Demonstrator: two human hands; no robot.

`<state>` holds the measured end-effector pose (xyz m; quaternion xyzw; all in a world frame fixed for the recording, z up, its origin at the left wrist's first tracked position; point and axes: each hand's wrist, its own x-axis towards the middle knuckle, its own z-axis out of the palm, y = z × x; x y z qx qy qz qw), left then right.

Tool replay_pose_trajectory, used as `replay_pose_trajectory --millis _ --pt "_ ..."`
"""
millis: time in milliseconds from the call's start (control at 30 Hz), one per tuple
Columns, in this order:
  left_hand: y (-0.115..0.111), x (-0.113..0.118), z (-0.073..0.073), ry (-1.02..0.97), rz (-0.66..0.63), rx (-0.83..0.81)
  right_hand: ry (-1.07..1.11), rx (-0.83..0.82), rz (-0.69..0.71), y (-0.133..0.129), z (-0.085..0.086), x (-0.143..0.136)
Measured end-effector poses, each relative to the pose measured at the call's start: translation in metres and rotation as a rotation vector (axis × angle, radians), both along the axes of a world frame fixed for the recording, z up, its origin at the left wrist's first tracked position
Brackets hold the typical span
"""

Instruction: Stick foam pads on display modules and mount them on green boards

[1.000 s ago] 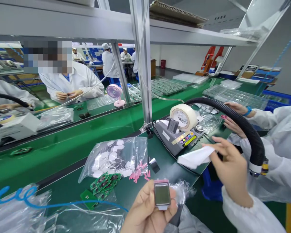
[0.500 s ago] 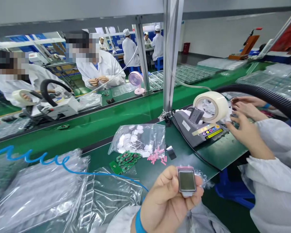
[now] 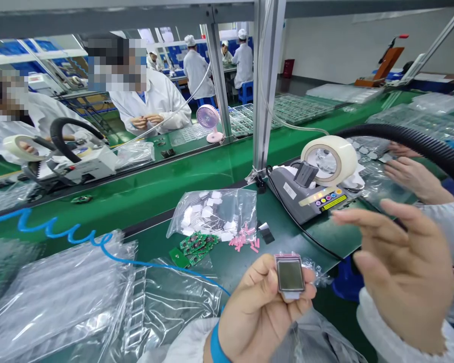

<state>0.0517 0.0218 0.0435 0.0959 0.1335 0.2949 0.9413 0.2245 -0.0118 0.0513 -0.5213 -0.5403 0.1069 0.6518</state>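
My left hand (image 3: 255, 307), with a blue band at the wrist, holds a small square LCD screen module (image 3: 290, 275) between thumb and fingers. The grey screen faces me, with a pink strip along its top edge and a pale tab below. To the right of it my right hand (image 3: 404, 272) is raised, fingers apart and slightly blurred. No object shows in it; whether anything thin clings to a fingertip, I cannot tell. Beyond that hand stands a grey tape dispenser (image 3: 297, 194) carrying a large roll of clear tape (image 3: 344, 160).
A bag of white-plugged wires (image 3: 208, 212), green circuit boards (image 3: 196, 247), pink strips (image 3: 244, 238) and a black-and-white piece (image 3: 266, 233) lie ahead. Plastic trays (image 3: 71, 287) and a coiled blue cord (image 3: 136, 262) are left. At right, a co-worker's hand (image 3: 416, 179) works beside a black hose (image 3: 408, 143).
My right hand has moved from the tape dispenser toward me, nearer to the LCD module. My left hand keeps holding the module almost in place. The view has shifted slightly.
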Motion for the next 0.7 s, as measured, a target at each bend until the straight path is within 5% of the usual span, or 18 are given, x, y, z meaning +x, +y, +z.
replay_pose_trajectory --millis 167,400,700 --pt "0.000 0.003 0.003 0.049 0.017 0.014 -0.046 -0.181 0.295 -0.006 0.001 -0.032" --pt "-0.002 -0.002 0.004 0.225 0.113 0.117 0.025 -0.250 0.297 0.002 0.008 -0.037" --pt "-0.003 0.001 0.002 0.057 -0.034 0.021 0.066 -0.271 0.186 0.002 0.009 -0.038"
